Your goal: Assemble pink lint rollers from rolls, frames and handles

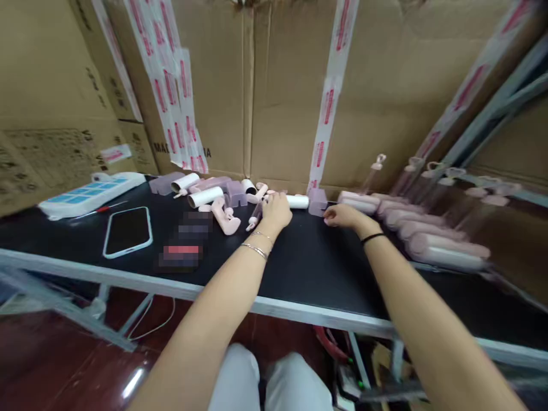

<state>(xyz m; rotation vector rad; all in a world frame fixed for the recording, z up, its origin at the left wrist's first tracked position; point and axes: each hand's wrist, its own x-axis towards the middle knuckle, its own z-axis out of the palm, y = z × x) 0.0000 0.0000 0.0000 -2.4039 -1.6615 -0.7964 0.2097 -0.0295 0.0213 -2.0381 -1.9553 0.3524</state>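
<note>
My left hand (277, 211) reaches into the loose parts at the middle of the black table, its fingers curled down and partly hidden; what they grip I cannot make out. Beside it lie a translucent lilac piece with a pale tip (255, 218) and a white roll (297, 201). My right hand (342, 217) is closed in a pinch just right of a lilac block-shaped part (317, 201); whatever is between its fingertips is too small to name. Left of my left hand are a curved pink handle (225, 217) and another white roll (205, 197).
Several pink-and-white rollers (449, 251) with looped tips lie in a row at right. A phone (127, 232), a white tray with blue compartments (92, 196) and a thin red tool (103, 209) lie at left. Cardboard (282, 114) stands behind the table (308, 279).
</note>
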